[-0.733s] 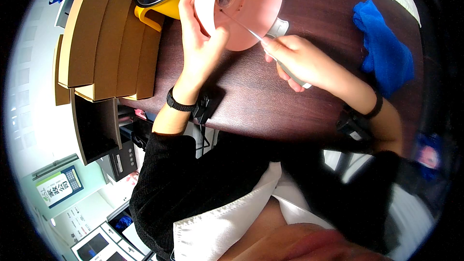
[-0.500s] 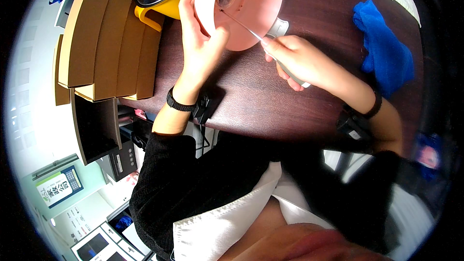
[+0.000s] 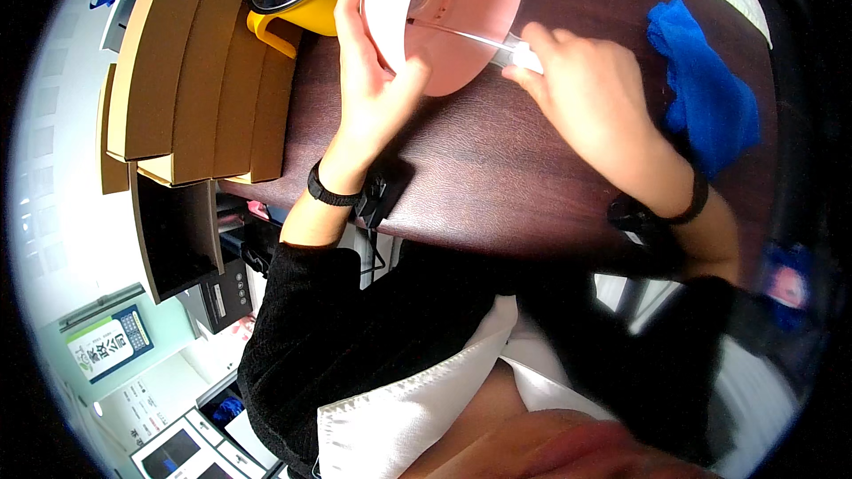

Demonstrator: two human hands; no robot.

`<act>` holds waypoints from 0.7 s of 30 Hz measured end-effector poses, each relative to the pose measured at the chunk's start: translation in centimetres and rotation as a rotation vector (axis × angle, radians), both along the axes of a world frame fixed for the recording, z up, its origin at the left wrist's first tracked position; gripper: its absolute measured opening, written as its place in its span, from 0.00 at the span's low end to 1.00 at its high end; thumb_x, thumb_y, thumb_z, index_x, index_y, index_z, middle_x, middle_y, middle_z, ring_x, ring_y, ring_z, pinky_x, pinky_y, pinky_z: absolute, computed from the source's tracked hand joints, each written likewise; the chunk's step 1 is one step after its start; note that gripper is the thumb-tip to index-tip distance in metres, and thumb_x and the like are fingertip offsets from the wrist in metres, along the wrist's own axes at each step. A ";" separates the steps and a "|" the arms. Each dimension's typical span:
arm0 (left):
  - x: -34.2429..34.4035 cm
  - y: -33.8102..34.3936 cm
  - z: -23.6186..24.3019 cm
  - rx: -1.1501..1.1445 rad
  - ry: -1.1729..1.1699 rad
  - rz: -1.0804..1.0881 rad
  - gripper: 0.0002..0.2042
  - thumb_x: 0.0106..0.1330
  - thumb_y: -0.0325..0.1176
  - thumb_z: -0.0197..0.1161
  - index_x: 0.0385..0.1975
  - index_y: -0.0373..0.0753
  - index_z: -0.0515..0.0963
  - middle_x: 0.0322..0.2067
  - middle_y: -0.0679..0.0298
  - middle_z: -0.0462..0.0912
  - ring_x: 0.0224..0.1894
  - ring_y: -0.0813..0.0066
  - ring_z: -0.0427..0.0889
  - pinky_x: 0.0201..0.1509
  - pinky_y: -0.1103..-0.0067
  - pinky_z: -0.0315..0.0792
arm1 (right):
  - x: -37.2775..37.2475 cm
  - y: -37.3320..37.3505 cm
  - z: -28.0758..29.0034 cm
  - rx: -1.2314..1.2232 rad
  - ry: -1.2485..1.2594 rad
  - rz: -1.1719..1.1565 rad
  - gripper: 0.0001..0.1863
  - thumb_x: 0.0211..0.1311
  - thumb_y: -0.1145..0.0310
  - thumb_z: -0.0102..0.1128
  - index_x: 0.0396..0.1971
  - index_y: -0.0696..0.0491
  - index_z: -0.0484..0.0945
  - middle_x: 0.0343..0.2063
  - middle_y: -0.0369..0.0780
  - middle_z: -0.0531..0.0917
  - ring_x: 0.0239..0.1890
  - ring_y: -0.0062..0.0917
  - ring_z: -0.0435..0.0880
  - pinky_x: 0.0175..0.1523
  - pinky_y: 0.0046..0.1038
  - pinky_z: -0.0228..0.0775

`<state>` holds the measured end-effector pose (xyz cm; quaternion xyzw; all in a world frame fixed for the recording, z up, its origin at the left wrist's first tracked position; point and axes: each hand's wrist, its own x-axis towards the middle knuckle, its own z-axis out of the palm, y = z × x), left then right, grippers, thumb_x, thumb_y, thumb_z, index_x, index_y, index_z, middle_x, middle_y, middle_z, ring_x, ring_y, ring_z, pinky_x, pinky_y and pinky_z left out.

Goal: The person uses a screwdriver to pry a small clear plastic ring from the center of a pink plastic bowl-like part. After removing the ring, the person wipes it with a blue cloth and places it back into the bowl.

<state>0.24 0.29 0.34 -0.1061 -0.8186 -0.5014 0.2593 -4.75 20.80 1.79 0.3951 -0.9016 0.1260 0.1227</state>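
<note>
A pink bowl-shaped shell (image 3: 484, 0) with white clip-like tabs on its rim is tipped on its side at the top of the table, its hollow partly in view. My left hand (image 3: 374, 89) grips its left side, thumb toward the near edge. A screwdriver (image 3: 461, 34) is in my right hand (image 3: 590, 80), held by its pale handle. Its thin metal shaft reaches into the shell, and the tip meets the inner base beside a round central opening. Whether the tip sits on a screw is too small to tell.
A yellow pot (image 3: 306, 13) with a dark glass lid stands at the back left, close to my left hand. Cardboard boxes (image 3: 209, 71) rise along the left. A crumpled blue cloth (image 3: 706, 89) lies at the right on the dark brown table (image 3: 479, 186).
My right hand has moved up and right, turning knuckles-up around the handle. The screwdriver now lies flatter. The pink shell and my left hand have shifted slightly right.
</note>
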 end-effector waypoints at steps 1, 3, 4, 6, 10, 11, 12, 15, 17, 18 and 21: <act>0.0 -0.1 0.0 -0.012 0.000 0.012 0.38 0.48 0.21 0.52 0.62 0.34 0.45 0.56 0.53 0.60 0.59 0.67 0.60 0.62 0.73 0.54 | -0.1 0.1 0.2 -0.023 -0.023 -0.020 0.15 0.53 0.56 0.58 0.27 0.54 0.73 0.15 0.43 0.78 0.21 0.32 0.81 0.25 0.33 0.72; -0.1 -0.2 -0.2 0.009 0.007 0.020 0.37 0.49 0.23 0.53 0.62 0.34 0.46 0.56 0.54 0.59 0.59 0.68 0.60 0.63 0.72 0.55 | -0.7 0.6 0.4 -0.066 -0.097 0.003 0.16 0.54 0.55 0.58 0.26 0.54 0.73 0.15 0.44 0.78 0.21 0.35 0.80 0.25 0.35 0.71; -0.3 -0.2 -0.3 0.025 0.015 0.022 0.36 0.50 0.23 0.53 0.62 0.34 0.47 0.56 0.54 0.59 0.58 0.68 0.60 0.63 0.72 0.55 | -0.9 1.0 0.6 -0.082 -0.131 0.014 0.16 0.54 0.54 0.57 0.25 0.54 0.73 0.15 0.44 0.78 0.21 0.37 0.80 0.25 0.35 0.71; -0.5 -0.4 -0.3 0.077 -0.010 0.024 0.35 0.50 0.23 0.52 0.62 0.34 0.48 0.56 0.55 0.59 0.58 0.69 0.61 0.62 0.73 0.56 | -1.2 1.9 1.0 -0.114 -0.247 -0.026 0.18 0.55 0.53 0.56 0.23 0.55 0.73 0.15 0.45 0.77 0.21 0.41 0.79 0.27 0.38 0.70; -1.0 -1.0 -0.4 0.134 -0.040 0.029 0.34 0.50 0.22 0.51 0.61 0.34 0.49 0.55 0.56 0.61 0.57 0.69 0.63 0.60 0.75 0.59 | -2.1 4.1 0.5 -0.095 -0.291 -0.137 0.19 0.55 0.52 0.56 0.22 0.55 0.73 0.17 0.46 0.78 0.23 0.41 0.79 0.28 0.38 0.69; -1.0 -0.9 -0.3 0.139 -0.029 0.032 0.34 0.50 0.22 0.51 0.60 0.34 0.49 0.54 0.56 0.61 0.57 0.69 0.63 0.60 0.75 0.59 | -2.5 4.5 0.2 -0.088 -0.290 -0.168 0.19 0.55 0.52 0.56 0.22 0.55 0.74 0.17 0.46 0.78 0.24 0.41 0.79 0.28 0.38 0.70; -1.0 -0.9 -0.2 0.144 -0.017 0.035 0.33 0.50 0.22 0.51 0.60 0.35 0.50 0.54 0.56 0.61 0.57 0.70 0.63 0.60 0.76 0.59 | -2.8 5.0 -0.3 -0.083 -0.289 -0.199 0.20 0.55 0.51 0.56 0.23 0.55 0.74 0.17 0.46 0.78 0.24 0.41 0.79 0.29 0.38 0.70; -1.0 -0.8 -0.3 0.166 0.003 0.038 0.32 0.51 0.22 0.51 0.60 0.34 0.51 0.55 0.56 0.61 0.57 0.70 0.63 0.61 0.74 0.59 | -3.7 6.2 -2.6 0.017 -0.293 -0.328 0.20 0.56 0.51 0.55 0.26 0.55 0.75 0.19 0.46 0.79 0.26 0.41 0.80 0.29 0.37 0.70; -1.1 -0.8 -0.3 0.165 0.012 0.047 0.32 0.52 0.22 0.52 0.60 0.35 0.52 0.55 0.55 0.62 0.57 0.70 0.63 0.61 0.73 0.59 | -4.2 6.6 -3.5 0.073 -0.286 -0.381 0.19 0.55 0.52 0.56 0.27 0.55 0.74 0.20 0.45 0.80 0.26 0.40 0.80 0.30 0.37 0.71; -1.1 -0.8 -0.2 0.158 0.004 0.061 0.32 0.52 0.23 0.52 0.60 0.35 0.52 0.55 0.55 0.62 0.57 0.70 0.63 0.61 0.73 0.59 | -4.3 6.7 -3.9 0.064 -0.250 -0.373 0.18 0.55 0.53 0.57 0.27 0.55 0.74 0.20 0.45 0.80 0.25 0.40 0.80 0.29 0.37 0.71; -0.9 -1.0 -0.3 0.150 -0.008 0.094 0.32 0.52 0.24 0.53 0.60 0.35 0.52 0.54 0.55 0.62 0.56 0.69 0.64 0.61 0.73 0.59 | -4.8 5.9 -3.6 0.111 -0.288 -0.430 0.16 0.53 0.56 0.60 0.29 0.54 0.73 0.24 0.42 0.79 0.28 0.37 0.80 0.31 0.36 0.71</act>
